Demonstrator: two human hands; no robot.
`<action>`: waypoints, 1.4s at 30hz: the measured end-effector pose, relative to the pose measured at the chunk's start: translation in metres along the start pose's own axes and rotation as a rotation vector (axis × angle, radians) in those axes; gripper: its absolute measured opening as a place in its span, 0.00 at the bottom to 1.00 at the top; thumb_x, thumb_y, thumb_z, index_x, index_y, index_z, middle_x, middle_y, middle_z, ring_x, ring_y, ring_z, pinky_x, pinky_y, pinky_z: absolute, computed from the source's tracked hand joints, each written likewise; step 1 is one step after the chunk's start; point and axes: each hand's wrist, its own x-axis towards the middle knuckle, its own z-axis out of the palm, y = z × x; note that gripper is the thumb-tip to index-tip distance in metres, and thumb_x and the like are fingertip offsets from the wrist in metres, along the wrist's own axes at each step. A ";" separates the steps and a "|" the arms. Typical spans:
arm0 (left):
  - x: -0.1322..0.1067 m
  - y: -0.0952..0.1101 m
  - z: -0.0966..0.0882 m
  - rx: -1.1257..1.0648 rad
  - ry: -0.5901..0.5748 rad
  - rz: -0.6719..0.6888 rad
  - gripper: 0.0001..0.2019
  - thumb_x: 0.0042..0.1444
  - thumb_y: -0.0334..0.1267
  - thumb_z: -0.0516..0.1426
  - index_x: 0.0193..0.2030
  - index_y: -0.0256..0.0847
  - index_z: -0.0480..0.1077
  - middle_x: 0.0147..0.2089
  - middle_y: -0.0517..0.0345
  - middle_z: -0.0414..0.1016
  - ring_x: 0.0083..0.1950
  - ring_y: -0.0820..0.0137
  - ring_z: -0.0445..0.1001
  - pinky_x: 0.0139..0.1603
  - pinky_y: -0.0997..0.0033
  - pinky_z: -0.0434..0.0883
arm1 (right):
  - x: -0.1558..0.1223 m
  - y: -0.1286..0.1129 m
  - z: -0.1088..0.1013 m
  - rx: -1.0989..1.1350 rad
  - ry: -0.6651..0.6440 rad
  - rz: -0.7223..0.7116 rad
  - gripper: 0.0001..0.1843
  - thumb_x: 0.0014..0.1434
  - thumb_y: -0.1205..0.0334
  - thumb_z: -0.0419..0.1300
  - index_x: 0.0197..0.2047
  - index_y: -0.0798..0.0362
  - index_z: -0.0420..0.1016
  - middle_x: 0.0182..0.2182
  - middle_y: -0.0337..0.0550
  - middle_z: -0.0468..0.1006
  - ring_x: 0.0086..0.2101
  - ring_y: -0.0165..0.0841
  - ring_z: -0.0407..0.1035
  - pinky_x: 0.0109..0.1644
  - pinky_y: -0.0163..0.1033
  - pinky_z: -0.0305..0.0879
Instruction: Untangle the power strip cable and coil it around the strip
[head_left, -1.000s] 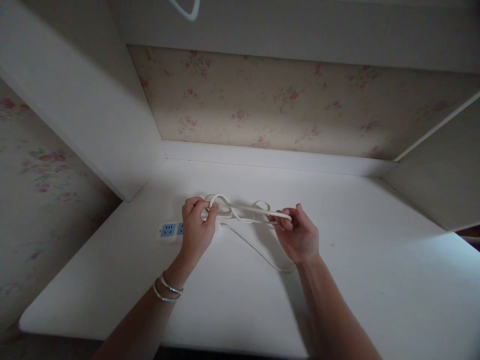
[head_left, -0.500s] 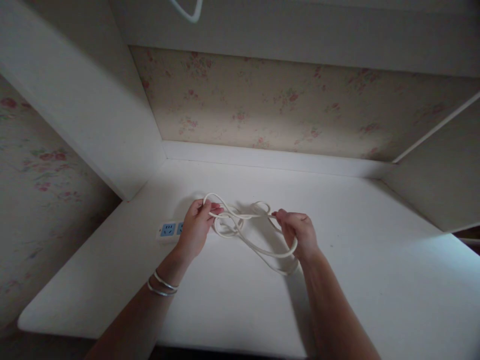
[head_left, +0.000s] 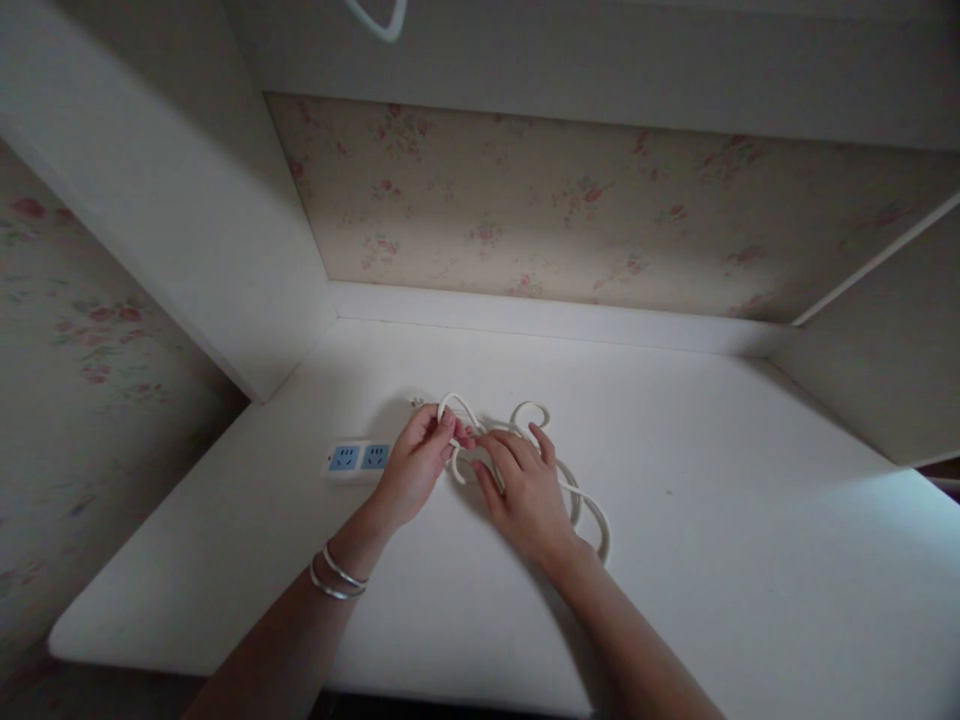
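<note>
A white power strip [head_left: 357,460] with blue sockets lies on the white desk [head_left: 712,520]. Its white cord [head_left: 589,510] lies in loose loops to the right of the strip. My left hand [head_left: 415,470] pinches a loop of the cord near the strip's end. My right hand [head_left: 525,490] has come close to the left one, its fingers resting on the cord loops and partly curled round a strand. Two thin bangles sit on my left wrist.
The desk sits in an alcove with white side panels [head_left: 225,250] and floral wallpaper [head_left: 562,200] at the back. A white shelf [head_left: 600,60] runs overhead. The desk's front edge is near the bottom of the view.
My right hand has moved left, from holding the cord stretched out to meeting my left hand. The cord has folded from a long stretched loop into tighter loops on the desk.
</note>
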 end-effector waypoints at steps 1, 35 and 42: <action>-0.001 0.000 0.001 0.012 -0.032 -0.003 0.11 0.58 0.45 0.59 0.33 0.39 0.66 0.31 0.62 0.70 0.35 0.75 0.70 0.40 0.74 0.66 | 0.000 0.001 0.004 -0.008 0.010 -0.006 0.18 0.63 0.67 0.53 0.56 0.50 0.68 0.51 0.47 0.75 0.51 0.39 0.67 0.65 0.52 0.42; 0.007 -0.015 -0.012 0.765 0.291 0.030 0.16 0.63 0.52 0.47 0.38 0.41 0.66 0.19 0.66 0.64 0.24 0.71 0.71 0.26 0.74 0.63 | -0.003 0.054 -0.081 1.923 0.544 0.378 0.15 0.64 0.51 0.56 0.28 0.49 0.70 0.12 0.23 0.40 0.12 0.23 0.33 0.22 0.34 0.53; 0.006 -0.013 -0.014 0.844 0.240 -0.017 0.22 0.62 0.57 0.46 0.43 0.41 0.70 0.19 0.64 0.68 0.23 0.71 0.69 0.25 0.74 0.60 | 0.008 0.064 -0.073 1.675 0.580 0.599 0.14 0.60 0.58 0.59 0.24 0.51 0.65 0.15 0.29 0.56 0.17 0.24 0.52 0.26 0.33 0.58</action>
